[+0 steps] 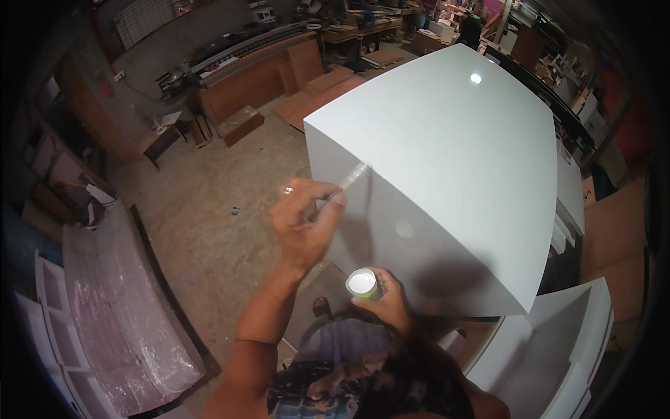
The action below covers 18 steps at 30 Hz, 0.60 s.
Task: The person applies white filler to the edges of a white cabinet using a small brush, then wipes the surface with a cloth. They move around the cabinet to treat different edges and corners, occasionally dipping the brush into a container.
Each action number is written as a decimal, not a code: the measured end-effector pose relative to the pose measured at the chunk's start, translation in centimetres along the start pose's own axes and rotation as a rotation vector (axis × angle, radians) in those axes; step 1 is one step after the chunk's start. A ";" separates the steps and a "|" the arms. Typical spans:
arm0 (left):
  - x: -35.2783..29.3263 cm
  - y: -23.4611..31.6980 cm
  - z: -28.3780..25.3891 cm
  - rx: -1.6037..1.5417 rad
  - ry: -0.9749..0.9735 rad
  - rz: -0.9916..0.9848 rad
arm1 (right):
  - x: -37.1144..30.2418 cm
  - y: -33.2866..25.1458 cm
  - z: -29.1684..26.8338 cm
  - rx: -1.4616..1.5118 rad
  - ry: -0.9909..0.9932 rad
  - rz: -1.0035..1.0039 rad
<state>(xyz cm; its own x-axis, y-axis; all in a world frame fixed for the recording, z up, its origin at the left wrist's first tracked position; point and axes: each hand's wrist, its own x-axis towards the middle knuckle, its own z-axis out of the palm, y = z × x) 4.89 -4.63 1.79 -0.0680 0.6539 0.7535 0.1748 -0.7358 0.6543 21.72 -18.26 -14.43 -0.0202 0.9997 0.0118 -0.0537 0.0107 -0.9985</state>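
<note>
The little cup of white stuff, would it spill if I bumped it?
Probably: the cup is open on top, with white stuff inside. It's likely light too, since it's small and the right hand alone holds it.

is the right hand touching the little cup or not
Touching. The head view shows the right hand curled around the side of the cup, with no gap between them.

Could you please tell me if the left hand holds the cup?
No, the right hand holds the cup; the left hand, a pale tool.
</note>
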 end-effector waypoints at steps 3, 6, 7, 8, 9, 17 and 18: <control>0.4 0.6 0.4 -0.012 -0.173 0.122 | 0.9 0.3 0.6 -0.029 -0.009 -0.008; 1.1 -1.1 0.4 -0.003 -0.152 0.110 | 1.6 0.4 1.1 -0.044 -0.003 -0.020; 1.5 -2.0 0.1 0.009 -0.104 0.087 | 1.8 0.4 1.3 -0.044 0.003 -0.023; 2.0 -2.9 -0.4 0.022 -0.053 0.063 | 2.1 0.4 1.4 -0.043 0.000 -0.023; 2.4 -3.9 -1.0 0.035 -0.002 0.040 | 2.3 0.5 1.5 -0.042 -0.003 -0.023; 3.9 -2.9 -2.1 0.013 -0.201 0.210 | 4.5 0.8 2.7 -0.011 -0.024 -0.006; 4.1 -3.1 -1.9 0.016 -0.203 0.212 | 4.8 0.6 3.0 -0.006 -0.029 -0.003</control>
<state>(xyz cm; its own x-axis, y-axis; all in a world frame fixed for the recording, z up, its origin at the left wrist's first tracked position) 2.17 -0.03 2.99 0.1698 0.5092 0.8437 0.1801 -0.8578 0.4814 18.62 -13.47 -14.80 -0.0492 0.9987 0.0162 -0.0474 0.0139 -0.9988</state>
